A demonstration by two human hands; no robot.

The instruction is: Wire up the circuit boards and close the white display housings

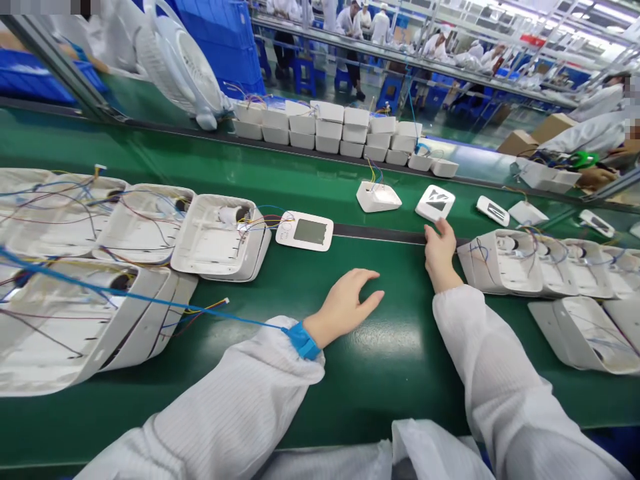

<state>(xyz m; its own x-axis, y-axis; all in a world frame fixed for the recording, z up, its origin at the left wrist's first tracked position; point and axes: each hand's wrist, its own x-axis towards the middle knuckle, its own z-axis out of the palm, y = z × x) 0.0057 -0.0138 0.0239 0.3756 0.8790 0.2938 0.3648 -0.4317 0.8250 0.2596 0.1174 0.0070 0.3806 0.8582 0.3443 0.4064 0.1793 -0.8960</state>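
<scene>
My left hand (pixel 347 307) hovers over the green work surface, thumb and fingers apart, holding nothing. A blue wrist strap (pixel 303 340) with a cord circles that wrist. My right hand (pixel 441 255) reaches forward with its fingers apart, its tips close to the near edge of a white square cover (pixel 435 203) with dark patches. Whether they touch it I cannot tell. Left of centre lies a white panel with a grey display (pixel 309 231), its wires running to an open white housing (pixel 220 237). A white wedge-shaped housing (pixel 379 197) with upright wires sits beyond my hands.
Nested white housings (pixel 135 223) with loose wires fill the left side; more housings (pixel 540 263) stand at right. Stacked white cases (pixel 327 127) line the back ledge near a white fan (pixel 183 63). The blue cord (pixel 150 301) crosses the left side. Co-workers (pixel 350 23) are beyond.
</scene>
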